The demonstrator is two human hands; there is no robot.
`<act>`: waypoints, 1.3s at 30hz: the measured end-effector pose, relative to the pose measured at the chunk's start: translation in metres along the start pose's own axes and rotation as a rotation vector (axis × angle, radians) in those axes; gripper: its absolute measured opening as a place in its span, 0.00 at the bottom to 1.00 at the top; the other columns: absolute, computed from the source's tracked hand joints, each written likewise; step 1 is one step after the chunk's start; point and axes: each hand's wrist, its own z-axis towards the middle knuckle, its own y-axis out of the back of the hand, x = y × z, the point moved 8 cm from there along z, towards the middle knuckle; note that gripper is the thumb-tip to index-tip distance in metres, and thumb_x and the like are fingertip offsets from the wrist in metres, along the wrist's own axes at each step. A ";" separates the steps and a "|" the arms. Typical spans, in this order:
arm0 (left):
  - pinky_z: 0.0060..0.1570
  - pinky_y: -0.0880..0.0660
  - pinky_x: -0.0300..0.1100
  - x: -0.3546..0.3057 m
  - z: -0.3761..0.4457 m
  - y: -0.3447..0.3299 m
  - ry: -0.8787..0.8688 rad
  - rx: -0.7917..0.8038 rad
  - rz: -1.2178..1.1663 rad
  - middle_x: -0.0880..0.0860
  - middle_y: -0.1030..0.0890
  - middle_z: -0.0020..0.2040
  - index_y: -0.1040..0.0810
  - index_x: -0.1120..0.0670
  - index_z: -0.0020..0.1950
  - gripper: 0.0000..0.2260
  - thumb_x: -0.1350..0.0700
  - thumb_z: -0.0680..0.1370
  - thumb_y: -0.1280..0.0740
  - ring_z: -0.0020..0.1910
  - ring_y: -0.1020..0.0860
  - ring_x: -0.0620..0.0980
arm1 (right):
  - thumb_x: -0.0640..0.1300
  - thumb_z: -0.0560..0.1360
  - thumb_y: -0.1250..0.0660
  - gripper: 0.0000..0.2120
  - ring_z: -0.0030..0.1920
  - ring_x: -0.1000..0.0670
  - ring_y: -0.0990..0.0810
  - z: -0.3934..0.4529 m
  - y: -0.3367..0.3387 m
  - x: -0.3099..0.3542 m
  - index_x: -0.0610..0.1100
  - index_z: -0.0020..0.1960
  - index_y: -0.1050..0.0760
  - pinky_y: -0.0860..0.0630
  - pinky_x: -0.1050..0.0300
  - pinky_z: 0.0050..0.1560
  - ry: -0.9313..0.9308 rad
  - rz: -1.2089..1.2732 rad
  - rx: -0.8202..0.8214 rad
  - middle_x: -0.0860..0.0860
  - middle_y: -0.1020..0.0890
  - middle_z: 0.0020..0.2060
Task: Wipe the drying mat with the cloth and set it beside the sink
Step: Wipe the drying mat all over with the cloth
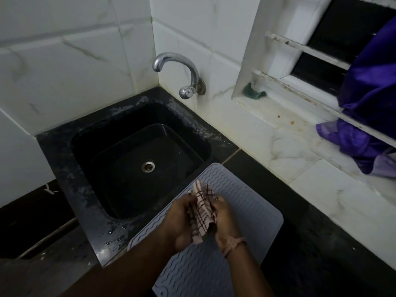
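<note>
A grey drying mat (252, 211) with wavy ridges lies on the dark counter to the right of the black sink (85, 151), its far corner reaching the sink's rim. Above the mat, both hands hold a pink checked cloth (202, 213) bunched between them. My left hand (180, 224) grips the cloth from the left. My right hand (225, 219) grips it from the right; a thread band circles that wrist. My forearms cover part of the mat's near half.
A chrome tap (182, 69) juts from the tiled wall over the sink. A green scrubber (254, 92) lies on the white window sill. Purple fabric (368, 103) hangs over the window bars at right. Dark counter (321, 243) runs along the right of the mat.
</note>
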 end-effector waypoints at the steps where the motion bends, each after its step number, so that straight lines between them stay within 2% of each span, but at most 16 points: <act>1: 0.63 0.25 0.56 0.001 0.001 0.004 -0.014 -0.020 0.043 0.62 0.17 0.57 0.22 0.62 0.68 0.20 0.56 0.79 0.36 0.54 0.18 0.59 | 0.50 0.83 0.40 0.15 0.52 0.42 0.14 0.002 0.009 0.003 0.46 0.53 0.16 0.18 0.39 0.57 0.043 -0.154 -0.070 0.45 0.12 0.47; 3: 0.58 0.20 0.56 -0.004 0.004 0.007 -0.116 -0.063 0.225 0.59 0.15 0.57 0.21 0.58 0.67 0.18 0.63 0.78 0.36 0.54 0.16 0.57 | 0.59 0.83 0.42 0.20 0.51 0.49 0.14 0.003 0.019 0.008 0.50 0.54 0.16 0.17 0.44 0.55 0.066 -0.279 -0.094 0.50 0.12 0.47; 6: 0.55 0.18 0.53 -0.020 0.000 -0.003 -0.311 -0.094 0.532 0.54 0.15 0.57 0.23 0.51 0.66 0.15 0.63 0.81 0.36 0.55 0.15 0.53 | 0.66 0.79 0.39 0.22 0.55 0.52 0.14 0.001 0.014 0.011 0.53 0.63 0.19 0.18 0.47 0.56 0.049 -0.148 0.061 0.52 0.13 0.54; 10: 0.46 0.20 0.43 -0.013 0.000 -0.028 -0.238 0.097 0.793 0.54 0.16 0.56 0.26 0.46 0.69 0.19 0.63 0.81 0.38 0.49 0.16 0.51 | 0.60 0.76 0.29 0.26 0.57 0.57 0.17 0.003 0.022 0.022 0.52 0.71 0.28 0.19 0.63 0.49 0.130 -0.237 -0.055 0.53 0.18 0.64; 12: 0.49 0.22 0.40 -0.012 0.001 -0.028 -0.196 0.157 0.838 0.50 0.17 0.60 0.28 0.44 0.72 0.23 0.64 0.81 0.39 0.54 0.18 0.45 | 0.55 0.78 0.30 0.31 0.59 0.54 0.20 0.011 0.026 0.026 0.51 0.77 0.37 0.23 0.65 0.46 0.100 -0.334 -0.089 0.53 0.24 0.68; 13: 0.52 0.24 0.36 -0.015 0.001 -0.024 -0.228 0.135 0.911 0.46 0.19 0.64 0.29 0.42 0.73 0.23 0.63 0.82 0.39 0.58 0.20 0.41 | 0.53 0.79 0.30 0.32 0.59 0.52 0.20 0.018 0.029 0.030 0.51 0.78 0.39 0.23 0.63 0.46 0.085 -0.371 -0.102 0.50 0.24 0.67; 15: 0.60 0.29 0.32 -0.035 0.003 -0.006 -0.424 -0.098 1.314 0.41 0.26 0.69 0.31 0.43 0.75 0.22 0.58 0.83 0.37 0.68 0.27 0.40 | 0.49 0.79 0.30 0.26 0.57 0.49 0.18 0.037 0.034 0.044 0.50 0.73 0.34 0.22 0.59 0.45 0.144 -0.495 -0.149 0.48 0.20 0.59; 17: 0.73 0.35 0.43 -0.047 0.004 0.016 -0.517 -0.361 1.746 0.45 0.37 0.79 0.37 0.42 0.79 0.26 0.53 0.81 0.34 0.78 0.39 0.50 | 0.46 0.80 0.33 0.16 0.57 0.48 0.18 0.060 0.035 0.063 0.50 0.67 0.29 0.22 0.58 0.48 0.263 -0.695 -0.247 0.50 0.19 0.54; 19: 0.79 0.46 0.56 -0.042 0.010 0.042 -0.323 -0.406 1.919 0.48 0.54 0.84 0.50 0.40 0.82 0.38 0.46 0.78 0.30 0.82 0.54 0.57 | 0.45 0.82 0.38 0.13 0.58 0.48 0.20 0.076 0.031 0.075 0.50 0.66 0.26 0.24 0.57 0.51 0.341 -0.908 -0.332 0.49 0.21 0.58; 22: 0.79 0.52 0.57 -0.029 0.016 0.063 -0.126 -0.292 1.985 0.48 0.65 0.82 0.62 0.43 0.82 0.53 0.41 0.73 0.25 0.81 0.63 0.58 | 0.48 0.81 0.37 0.21 0.65 0.44 0.25 0.083 0.010 0.065 0.51 0.74 0.31 0.25 0.51 0.62 0.382 -1.328 -0.371 0.45 0.28 0.69; 25: 0.79 0.56 0.55 -0.029 0.017 0.062 -0.138 -0.293 2.032 0.50 0.67 0.82 0.65 0.46 0.82 0.56 0.42 0.72 0.24 0.81 0.65 0.58 | 0.61 0.80 0.40 0.33 0.70 0.41 0.31 0.078 -0.009 0.039 0.48 0.80 0.39 0.32 0.44 0.69 0.437 -1.555 -0.321 0.44 0.36 0.77; 28: 0.78 0.60 0.53 -0.030 0.020 0.061 -0.128 -0.273 2.062 0.51 0.68 0.82 0.66 0.47 0.82 0.58 0.42 0.71 0.23 0.80 0.67 0.57 | 0.53 0.81 0.38 0.29 0.70 0.42 0.30 0.097 0.008 0.047 0.50 0.80 0.39 0.31 0.44 0.68 0.431 -1.508 -0.258 0.46 0.32 0.75; 30: 0.77 0.62 0.52 -0.030 0.019 0.062 -0.097 -0.255 2.087 0.52 0.69 0.81 0.68 0.48 0.81 0.61 0.43 0.69 0.21 0.80 0.68 0.57 | 0.48 0.82 0.37 0.25 0.66 0.40 0.30 0.110 0.022 0.059 0.52 0.78 0.36 0.27 0.45 0.61 0.364 -1.429 -0.244 0.46 0.31 0.72; 33: 0.76 0.62 0.53 -0.029 0.020 0.061 -0.085 -0.253 2.125 0.53 0.69 0.81 0.69 0.50 0.81 0.63 0.43 0.68 0.20 0.80 0.68 0.58 | 0.47 0.82 0.37 0.22 0.63 0.39 0.30 0.118 0.022 0.063 0.51 0.75 0.33 0.26 0.46 0.56 0.308 -1.404 -0.282 0.44 0.31 0.69; 36: 0.77 0.62 0.53 -0.030 0.022 0.061 -0.094 -0.277 2.147 0.53 0.68 0.81 0.69 0.50 0.81 0.64 0.42 0.67 0.20 0.80 0.67 0.59 | 0.48 0.81 0.37 0.19 0.62 0.42 0.25 0.101 0.004 0.061 0.48 0.71 0.30 0.25 0.49 0.58 0.363 -1.426 -0.317 0.43 0.28 0.66; 39: 0.78 0.60 0.53 -0.030 0.023 0.064 -0.123 -0.287 2.152 0.53 0.68 0.82 0.68 0.49 0.81 0.65 0.41 0.66 0.20 0.80 0.67 0.60 | 0.50 0.83 0.39 0.17 0.61 0.50 0.25 0.060 -0.022 0.038 0.50 0.70 0.30 0.26 0.55 0.59 0.460 -1.376 -0.206 0.48 0.27 0.65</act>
